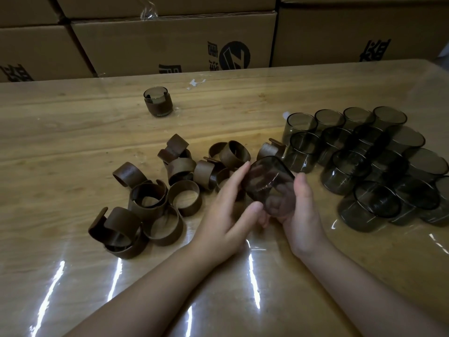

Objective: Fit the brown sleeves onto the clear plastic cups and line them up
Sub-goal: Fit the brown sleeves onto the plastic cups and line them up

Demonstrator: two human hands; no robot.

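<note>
Cups [379,166] of smoky clear plastic are shown massed in a loose block at the right of the tabletop [73,132], behind which stacked cartons [170,42] are seen. Sleeves [155,198], brown open bands, are heaped at centre-left, several lying one over another. One finished cup [158,101], already sleeved, is stood alone near the far edge, well apart from both groups; no line has yet been formed. A single bare cup [269,183] is held tilted above the tabletop, between the heap and the block. It is gripped from the right by the right hand [301,215], whose fingers are curled round its lower wall, thumb upward. The left hand [228,210] is held against its left side, fingers nearly straight, with the fingertips touching the wall; no sleeve is seen in either hand.

Risks, as judged: the smooth tilted cup may slip from a one-sided grip while a sleeve is reached for; tangled sleeves may be dragged out together; the crowded cups at the right may be knocked over by the right forearm.
</note>
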